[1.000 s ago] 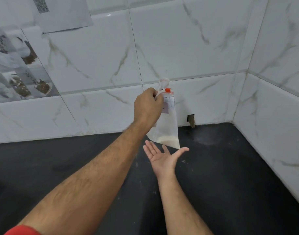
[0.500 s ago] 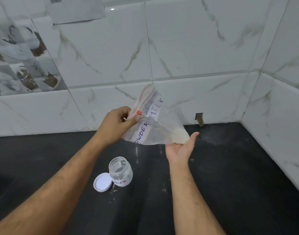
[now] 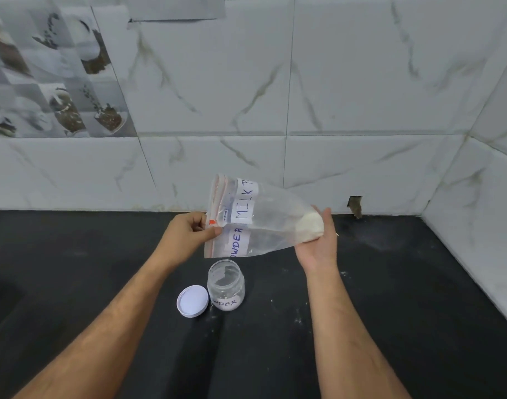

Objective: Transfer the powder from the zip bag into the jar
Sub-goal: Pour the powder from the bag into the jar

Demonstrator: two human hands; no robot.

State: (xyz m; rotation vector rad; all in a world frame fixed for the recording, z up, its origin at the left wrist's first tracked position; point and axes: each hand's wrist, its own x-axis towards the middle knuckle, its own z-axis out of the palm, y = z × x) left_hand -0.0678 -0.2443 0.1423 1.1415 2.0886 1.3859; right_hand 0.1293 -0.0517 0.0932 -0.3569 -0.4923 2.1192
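The left hand (image 3: 189, 231) has its thumb and fingers pinched shut on the zip end of the bag (image 3: 246, 217), just by the orange slider, while the right hand (image 3: 321, 240) lies open, palm up, cupping the bag's bottom corner without closing round it. Held so, the bag lies almost on its side, zip end to the left and a little lower, likely so the mouth can be aimed downward. The white powder (image 3: 311, 227) sits bunched in the far corner against the right palm, well away from the left fingers. The open jar (image 3: 225, 285) stands on the dark counter (image 3: 390, 312) just below the bag's mouth, its white lid (image 3: 192, 300) lying beside it. Whether the zip is open cannot be told.
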